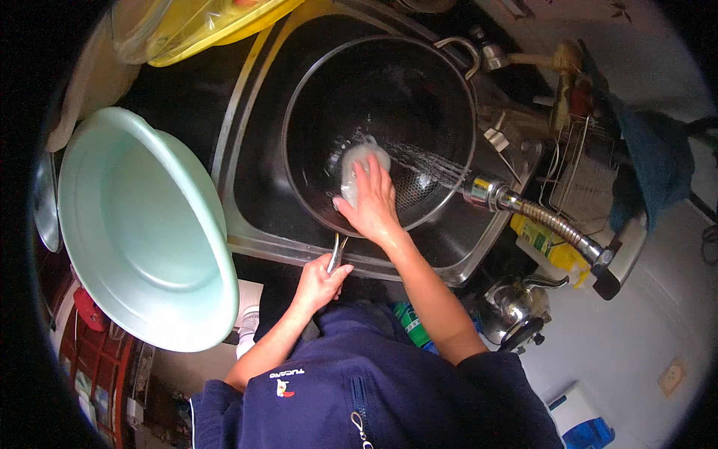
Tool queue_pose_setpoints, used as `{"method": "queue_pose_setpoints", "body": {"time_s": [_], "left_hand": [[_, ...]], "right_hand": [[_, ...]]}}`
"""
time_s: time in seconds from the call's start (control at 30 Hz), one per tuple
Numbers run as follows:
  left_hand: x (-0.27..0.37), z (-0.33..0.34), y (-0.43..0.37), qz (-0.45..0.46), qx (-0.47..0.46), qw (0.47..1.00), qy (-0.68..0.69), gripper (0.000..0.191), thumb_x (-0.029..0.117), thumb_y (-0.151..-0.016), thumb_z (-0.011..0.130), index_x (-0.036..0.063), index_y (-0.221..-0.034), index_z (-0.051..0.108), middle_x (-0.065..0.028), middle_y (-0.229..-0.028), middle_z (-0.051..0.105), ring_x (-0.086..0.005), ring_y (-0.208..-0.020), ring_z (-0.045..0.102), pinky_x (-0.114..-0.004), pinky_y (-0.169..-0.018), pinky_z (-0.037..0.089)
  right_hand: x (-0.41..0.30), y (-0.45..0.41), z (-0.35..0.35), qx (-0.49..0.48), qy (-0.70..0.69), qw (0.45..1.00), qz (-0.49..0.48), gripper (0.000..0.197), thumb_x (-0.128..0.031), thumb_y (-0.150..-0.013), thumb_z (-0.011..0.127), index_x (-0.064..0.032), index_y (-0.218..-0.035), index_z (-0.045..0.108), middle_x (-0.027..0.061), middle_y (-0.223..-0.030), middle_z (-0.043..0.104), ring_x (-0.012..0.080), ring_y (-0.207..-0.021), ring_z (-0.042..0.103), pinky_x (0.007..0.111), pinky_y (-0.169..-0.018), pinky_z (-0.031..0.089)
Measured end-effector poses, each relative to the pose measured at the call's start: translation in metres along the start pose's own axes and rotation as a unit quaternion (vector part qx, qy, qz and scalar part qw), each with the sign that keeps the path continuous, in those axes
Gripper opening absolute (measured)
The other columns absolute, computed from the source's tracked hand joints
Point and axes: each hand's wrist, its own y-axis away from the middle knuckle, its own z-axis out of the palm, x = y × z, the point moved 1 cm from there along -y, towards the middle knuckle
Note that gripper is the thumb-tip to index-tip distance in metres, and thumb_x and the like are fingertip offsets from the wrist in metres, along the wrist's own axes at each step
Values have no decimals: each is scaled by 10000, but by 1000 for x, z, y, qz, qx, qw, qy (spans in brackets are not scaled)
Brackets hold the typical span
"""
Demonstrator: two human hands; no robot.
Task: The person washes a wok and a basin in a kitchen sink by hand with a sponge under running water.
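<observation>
A large dark wok (392, 101) with a honeycomb-patterned inner surface rests over the sink basin (255, 168). My left hand (322, 283) grips its metal handle (336, 252) at the near edge. Inside the wok, my right hand (370, 193) presses a pale, wet cloth or sponge (353, 168) against the bottom; what exactly it is cannot be made out. Water streams from the flexible metal faucet hose (538, 216) at the right and lands around the cloth. A small loop handle (463, 53) sits on the wok's far side.
A pale green plastic basin (151, 224) stands tilted left of the sink. Beyond it is a yellow tray (224, 33). To the right are a wire rack (578, 174), a yellow bottle (538, 238), a steel kettle (507, 306) and a blue cloth (656, 157).
</observation>
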Motion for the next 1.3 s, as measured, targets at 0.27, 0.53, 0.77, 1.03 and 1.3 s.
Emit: {"method": "queue_pose_setpoints", "body": {"time_s": [0.27,0.53,0.77,1.03,1.3], "left_hand": [[17,-24,12,9,13,999,-50,210,96,-760,678,43,-725,479,18,-525,457,-77,-412,459,-243,-365,371],[23,-44,15,18,-11,1000,-1,239,101,-791,660,67,-693,444,7,-508,462,-83,-391,446,-234,-351,347],[25,-51,10,8,-31,999,-30,248,105,-794,660,64,-710,430,12,-503,438,-88,-387,432,-242,-355,337],[15,-54,7,21,-9,1000,-3,265,98,-798,659,77,-710,410,24,-509,411,-85,-389,421,-241,-352,333],[14,-54,8,20,-2,999,30,270,107,-805,656,69,-725,401,15,-522,416,-92,-387,428,-244,-345,341]], "right_hand": [[-35,1,-6,-58,-167,978,-112,580,-107,-657,549,-65,-1227,455,173,-1312,388,367,-1196,355,447,-995,330],[7,73,-48,-46,35,987,-153,451,-328,-814,553,-143,-1222,500,56,-1281,454,250,-1207,367,455,-1030,218],[125,-5,-46,88,-12,994,-58,226,-17,-715,506,-77,-917,587,110,-1242,463,315,-1237,334,525,-1003,234],[98,-87,-61,206,157,957,-132,199,24,-688,533,-69,-863,555,101,-1285,429,289,-1288,286,554,-1030,188],[49,-133,-100,167,308,915,-201,328,-40,-692,623,-73,-1014,574,85,-1305,417,245,-1299,266,527,-1051,184]]}}
